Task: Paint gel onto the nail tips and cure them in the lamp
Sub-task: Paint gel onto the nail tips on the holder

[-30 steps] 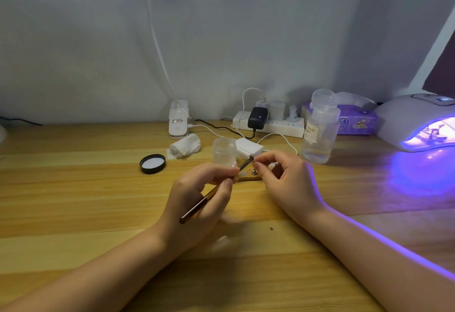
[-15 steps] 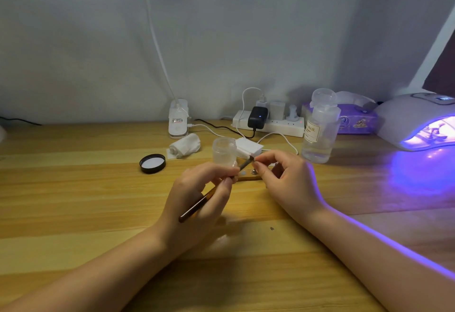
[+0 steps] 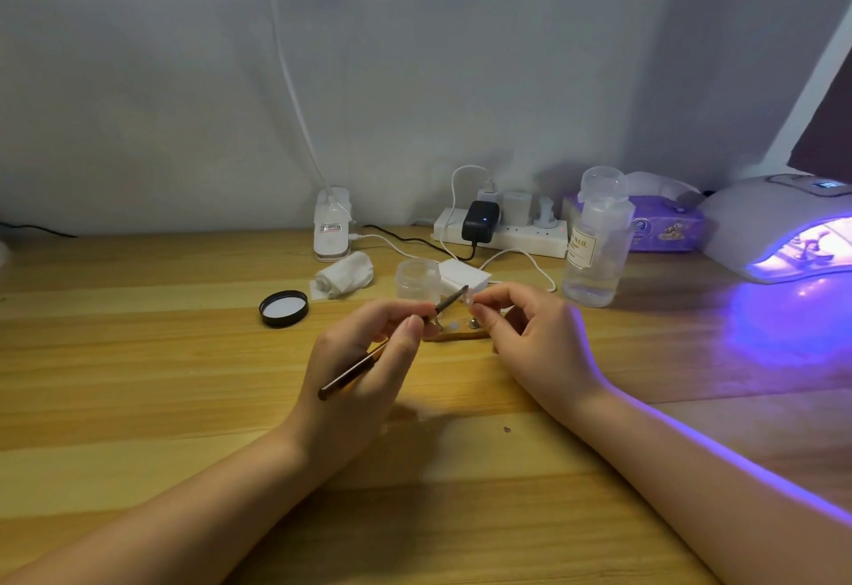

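Observation:
My left hand (image 3: 364, 367) grips a thin brown gel brush (image 3: 350, 372), its bristle end touching a small clear nail tip (image 3: 470, 301). My right hand (image 3: 535, 340) pinches that nail tip between thumb and forefinger, above a small wooden holder strip (image 3: 458, 331) with round studs. An open clear gel jar (image 3: 417, 282) stands just behind the hands. The white curing lamp (image 3: 756, 224) glows purple at the far right.
The jar's black lid (image 3: 283, 308) lies to the left. Behind it sit a rolled white wipe (image 3: 343, 280), a desk lamp base (image 3: 332, 229), a power strip with plugs (image 3: 502, 234), a clear liquid bottle (image 3: 597, 248) and a purple tissue pack (image 3: 664, 224).
The brush tip has shifted slightly along the nail tip; both hands stay in nearly the same place.

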Demonstrator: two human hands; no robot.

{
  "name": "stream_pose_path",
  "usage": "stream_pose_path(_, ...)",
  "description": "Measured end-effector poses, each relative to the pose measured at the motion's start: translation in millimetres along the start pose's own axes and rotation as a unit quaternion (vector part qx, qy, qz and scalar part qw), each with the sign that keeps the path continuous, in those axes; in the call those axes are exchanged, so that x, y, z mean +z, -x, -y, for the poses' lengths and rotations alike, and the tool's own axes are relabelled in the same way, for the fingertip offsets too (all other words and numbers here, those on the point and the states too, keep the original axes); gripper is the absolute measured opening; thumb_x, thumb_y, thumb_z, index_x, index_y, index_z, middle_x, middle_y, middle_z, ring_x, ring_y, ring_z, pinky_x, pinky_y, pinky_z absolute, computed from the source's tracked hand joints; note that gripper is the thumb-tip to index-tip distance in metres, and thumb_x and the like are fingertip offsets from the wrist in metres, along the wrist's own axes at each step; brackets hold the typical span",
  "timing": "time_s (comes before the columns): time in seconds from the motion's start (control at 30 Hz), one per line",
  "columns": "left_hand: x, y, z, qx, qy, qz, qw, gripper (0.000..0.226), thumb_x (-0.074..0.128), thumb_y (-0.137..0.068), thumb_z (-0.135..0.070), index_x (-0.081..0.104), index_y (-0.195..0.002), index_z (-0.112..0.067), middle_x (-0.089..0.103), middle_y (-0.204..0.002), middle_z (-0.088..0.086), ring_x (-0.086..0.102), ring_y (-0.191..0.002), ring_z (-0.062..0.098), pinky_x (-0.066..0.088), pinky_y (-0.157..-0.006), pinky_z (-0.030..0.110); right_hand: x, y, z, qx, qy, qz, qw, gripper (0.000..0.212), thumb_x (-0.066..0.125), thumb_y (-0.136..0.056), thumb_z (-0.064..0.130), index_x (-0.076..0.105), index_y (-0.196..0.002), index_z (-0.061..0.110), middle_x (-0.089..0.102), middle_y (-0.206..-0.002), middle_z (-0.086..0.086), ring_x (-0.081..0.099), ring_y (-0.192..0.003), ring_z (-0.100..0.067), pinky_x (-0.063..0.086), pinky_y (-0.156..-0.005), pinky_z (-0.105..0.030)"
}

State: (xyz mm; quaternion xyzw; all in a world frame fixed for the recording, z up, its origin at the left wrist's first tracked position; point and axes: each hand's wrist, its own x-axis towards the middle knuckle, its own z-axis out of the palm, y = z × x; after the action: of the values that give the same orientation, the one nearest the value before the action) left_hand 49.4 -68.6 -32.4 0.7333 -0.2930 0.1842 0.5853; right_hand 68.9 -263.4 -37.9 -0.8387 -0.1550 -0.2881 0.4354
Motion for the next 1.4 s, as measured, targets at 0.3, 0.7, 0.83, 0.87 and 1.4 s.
stream_pose_path(0.3, -0.7, 0.7, -0.3, 0.003, 0.048, 0.010, 0.999, 0.028, 0.052, -0.090, -0.027, 0.070, -0.100, -0.009, 0.074, -0.090, 0.006, 0.071, -0.089, 0.019, 0.055, -0.078, 0.030, -1.8, 1.0, 0.6, 0.009, -0.016, 0.007, 1.000, 0.013, 0.065, -0.088, 0.007, 0.069, -0.099, 0.013, 0.068, -0.078, 0.004, 0.060, -0.062, -0.009, 0.050, -0.057, -0.021)
stream_pose_path(0.7, -0.1, -1.8, 4.7, -0.018, 0.020, -0.021, 0.999, 0.024, 0.052, -0.094, -0.022, 0.069, -0.105, -0.009, 0.074, -0.092, 0.002, 0.070, -0.091, 0.014, 0.056, -0.075, 0.028, -2.3, 1.9, 3.1, 0.030, -0.094, 0.055, 0.994, 0.013, 0.065, -0.089, 0.009, 0.066, -0.093, 0.021, 0.065, -0.074, 0.006, 0.060, -0.065, -0.020, 0.052, -0.062, -0.040)
stream_pose_path(0.83, -0.2, -2.0, 4.3, -0.004, 0.037, -0.027, 0.999, 0.028, 0.051, -0.093, -0.027, 0.068, -0.106, -0.008, 0.073, -0.094, 0.004, 0.070, -0.091, 0.015, 0.055, -0.075, 0.026, -1.2, 1.6, 1.6, 0.037, -0.094, 0.053, 0.993, 0.010, 0.065, -0.089, 0.010, 0.068, -0.095, 0.018, 0.065, -0.075, 0.004, 0.060, -0.066, -0.021, 0.052, -0.062, -0.043)
stream_pose_path(0.87, 0.3, -1.8, 3.9, -0.003, 0.043, -0.024, 0.999, 0.030, 0.050, -0.093, -0.028, 0.068, -0.106, -0.008, 0.073, -0.094, 0.004, 0.070, -0.092, 0.017, 0.055, -0.075, 0.026, -1.1, 1.6, 1.1, 0.039, -0.095, 0.051, 0.993, 0.011, 0.065, -0.089, 0.009, 0.068, -0.095, 0.017, 0.065, -0.076, 0.003, 0.060, -0.066, -0.022, 0.052, -0.062, -0.044)
stream_pose_path(1.4, 1.4, 1.2, 0.1, 0.011, 0.073, 0.010, 0.997, 0.030, 0.049, -0.092, -0.024, 0.069, -0.103, -0.005, 0.075, -0.092, 0.006, 0.071, -0.089, 0.019, 0.055, -0.074, 0.027, -1.1, 1.7, -0.6, 0.054, -0.095, 0.036, 0.993, 0.013, 0.062, -0.090, 0.009, 0.066, -0.096, 0.019, 0.067, -0.078, -0.008, 0.060, -0.066, -0.029, 0.051, -0.061, -0.052)
